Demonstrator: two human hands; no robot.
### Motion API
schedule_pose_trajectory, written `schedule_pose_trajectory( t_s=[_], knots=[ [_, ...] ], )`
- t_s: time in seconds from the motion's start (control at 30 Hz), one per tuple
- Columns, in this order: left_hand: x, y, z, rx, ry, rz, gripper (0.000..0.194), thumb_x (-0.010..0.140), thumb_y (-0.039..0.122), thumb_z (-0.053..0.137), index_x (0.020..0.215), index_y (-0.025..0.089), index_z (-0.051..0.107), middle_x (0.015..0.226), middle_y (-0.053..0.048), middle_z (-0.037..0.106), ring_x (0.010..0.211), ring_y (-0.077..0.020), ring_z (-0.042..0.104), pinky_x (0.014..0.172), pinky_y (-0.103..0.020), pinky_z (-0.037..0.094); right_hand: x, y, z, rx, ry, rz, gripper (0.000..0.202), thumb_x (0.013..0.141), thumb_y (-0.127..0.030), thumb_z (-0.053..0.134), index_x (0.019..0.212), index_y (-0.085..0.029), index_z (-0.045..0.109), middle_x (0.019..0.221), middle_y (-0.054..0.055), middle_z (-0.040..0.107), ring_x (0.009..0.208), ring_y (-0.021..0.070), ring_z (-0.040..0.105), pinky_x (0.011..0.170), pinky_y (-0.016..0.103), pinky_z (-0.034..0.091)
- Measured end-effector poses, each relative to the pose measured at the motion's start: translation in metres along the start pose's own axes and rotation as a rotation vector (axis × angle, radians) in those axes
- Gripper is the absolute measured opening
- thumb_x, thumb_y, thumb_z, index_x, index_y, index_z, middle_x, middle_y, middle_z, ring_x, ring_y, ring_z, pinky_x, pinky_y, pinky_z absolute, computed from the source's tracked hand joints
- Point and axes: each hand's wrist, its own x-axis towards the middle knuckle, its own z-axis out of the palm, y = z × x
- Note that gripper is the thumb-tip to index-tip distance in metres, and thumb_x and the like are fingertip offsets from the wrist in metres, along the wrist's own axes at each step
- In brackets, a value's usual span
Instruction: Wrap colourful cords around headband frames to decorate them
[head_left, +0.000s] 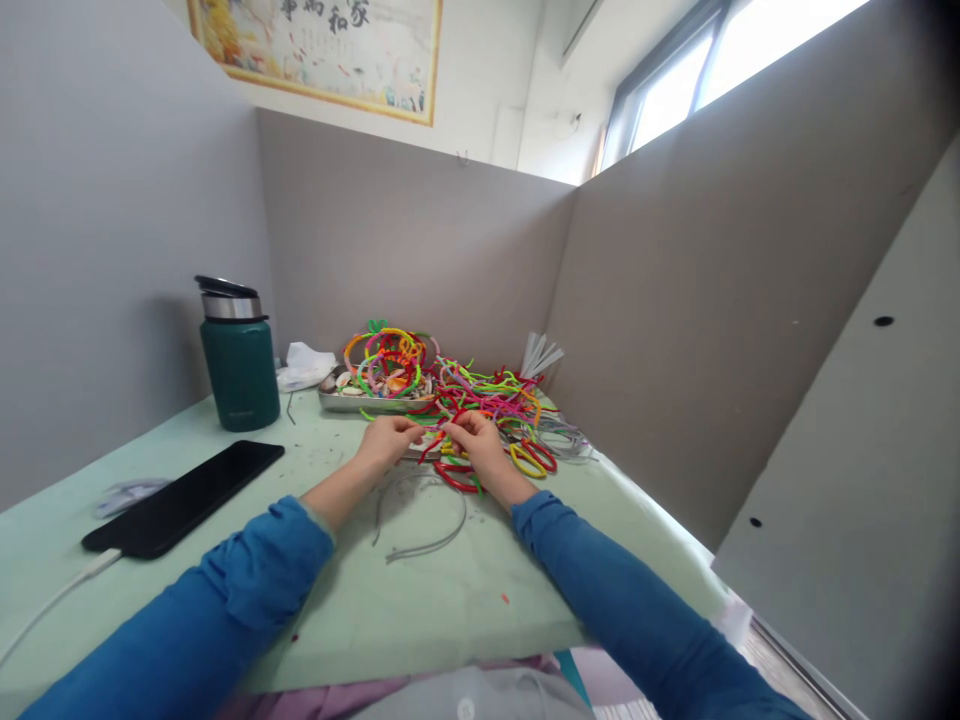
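My left hand (391,438) is closed in a pinch over the middle of the table, its fingertips on a thin pinkish pipe cleaner (433,429). Facing it a short way to the right, my right hand (478,440) also pinches, with a red pipe cleaner piece by its fingers. Exactly how the pieces join between the fingertips is too small to make out. Just behind the hands spreads a tangled heap of colourful pipe cleaners (495,385). Grey curved wire hoops (429,548) lie on the table in front of my hands.
A metal tray (375,405) holds coloured rings and small pieces. Red-handled (454,478) and yellow-handled scissors (527,462) lie by my right hand. Leftward are a green bottle (240,370), a phone (184,498) on a cable and white tissue (306,366). Grey partitions (412,230) enclose the table.
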Motion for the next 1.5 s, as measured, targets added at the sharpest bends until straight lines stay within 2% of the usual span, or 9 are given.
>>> schedule_pose_trajectory(
  t_s=[0.13, 0.2, 0.3, 0.37, 0.67, 0.83, 1.1, 1.27, 1.5],
  knots=[
    [0.005, -0.003, -0.012, 0.267, 0.217, 0.108, 0.023, 0.063, 0.038, 0.063, 0.056, 0.016, 0.066, 0.052, -0.004, 0.059, 0.047, -0.0120, 0.047, 0.043, -0.022, 0.027, 0.001, 0.002, -0.001, -0.005, 0.015, -0.001, 0.025, 0.067, -0.036, 0.064, 0.067, -0.018, 0.047, 0.048, -0.008, 0.046, 0.039, 0.0061, 0.040, 0.039, 0.019, 0.031],
    [0.004, -0.002, -0.012, 0.221, 0.165, 0.137, 0.021, 0.065, 0.037, 0.062, 0.065, 0.017, 0.069, 0.052, -0.003, 0.059, 0.044, -0.0105, 0.045, 0.042, -0.021, 0.028, 0.002, 0.003, -0.001, -0.002, 0.022, -0.008, 0.024, 0.067, -0.036, 0.064, 0.068, -0.018, 0.048, 0.048, -0.008, 0.046, 0.039, 0.0061, 0.040, 0.039, 0.019, 0.030],
    [-0.001, 0.002, -0.002, 0.041, -0.066, 0.149, 0.030, 0.068, 0.039, 0.059, 0.088, 0.018, 0.068, 0.056, 0.002, 0.059, 0.034, -0.0066, 0.038, 0.037, -0.021, 0.029, 0.002, 0.003, 0.000, -0.001, 0.043, -0.015, 0.024, 0.067, -0.036, 0.064, 0.067, -0.018, 0.048, 0.045, -0.008, 0.045, 0.039, 0.0064, 0.039, 0.039, 0.019, 0.029],
    [-0.004, 0.003, 0.006, -0.007, -0.172, 0.157, 0.031, 0.068, 0.042, 0.059, 0.085, 0.017, 0.067, 0.049, 0.004, 0.054, 0.033, -0.0064, 0.038, 0.035, -0.020, 0.030, 0.001, 0.002, 0.003, -0.005, 0.051, -0.017, 0.024, 0.067, -0.036, 0.064, 0.067, -0.018, 0.048, 0.044, -0.008, 0.044, 0.038, 0.0067, 0.039, 0.038, 0.019, 0.029],
    [-0.009, 0.001, 0.016, -0.219, -0.325, 0.187, 0.019, 0.069, 0.030, 0.057, 0.078, 0.014, 0.056, 0.064, 0.000, 0.063, 0.034, -0.0055, 0.044, 0.036, -0.019, 0.035, -0.003, -0.004, 0.009, -0.019, 0.060, 0.011, 0.026, 0.064, -0.037, 0.064, 0.068, -0.019, 0.046, 0.045, -0.008, 0.045, 0.038, 0.0075, 0.039, 0.039, 0.020, 0.030],
    [-0.009, 0.003, 0.016, -0.309, -0.351, 0.139, 0.023, 0.068, 0.035, 0.059, 0.077, 0.014, 0.054, 0.062, 0.000, 0.061, 0.039, -0.0074, 0.049, 0.037, -0.019, 0.039, -0.004, -0.005, 0.009, 0.000, 0.058, 0.017, 0.026, 0.065, -0.036, 0.064, 0.068, -0.019, 0.046, 0.046, -0.008, 0.045, 0.039, 0.0077, 0.040, 0.039, 0.020, 0.030],
    [-0.012, 0.007, 0.013, -0.294, -0.316, 0.115, 0.035, 0.072, 0.049, 0.054, 0.068, 0.016, 0.049, 0.049, 0.004, 0.054, 0.031, -0.0050, 0.041, 0.034, -0.018, 0.031, -0.006, -0.006, 0.010, -0.036, 0.029, -0.004, 0.027, 0.067, -0.039, 0.063, 0.067, -0.019, 0.046, 0.048, -0.007, 0.047, 0.040, 0.0072, 0.040, 0.039, 0.020, 0.029],
    [-0.012, 0.006, 0.013, -0.334, -0.304, 0.081, 0.032, 0.074, 0.047, 0.052, 0.070, 0.016, 0.048, 0.054, 0.002, 0.059, 0.033, -0.0059, 0.044, 0.036, -0.019, 0.033, -0.006, -0.006, 0.010, -0.029, 0.052, 0.015, 0.028, 0.066, -0.039, 0.064, 0.067, -0.019, 0.046, 0.047, -0.007, 0.045, 0.039, 0.0069, 0.039, 0.039, 0.019, 0.029],
    [-0.015, 0.010, 0.012, -0.320, -0.327, 0.122, 0.027, 0.069, 0.040, 0.059, 0.071, 0.015, 0.052, 0.049, 0.005, 0.052, 0.033, -0.0043, 0.040, 0.035, -0.017, 0.031, -0.005, -0.005, 0.009, -0.011, 0.040, -0.009, 0.025, 0.068, -0.037, 0.063, 0.067, -0.019, 0.047, 0.044, -0.008, 0.044, 0.038, 0.0074, 0.039, 0.038, 0.019, 0.029]
  ],
)
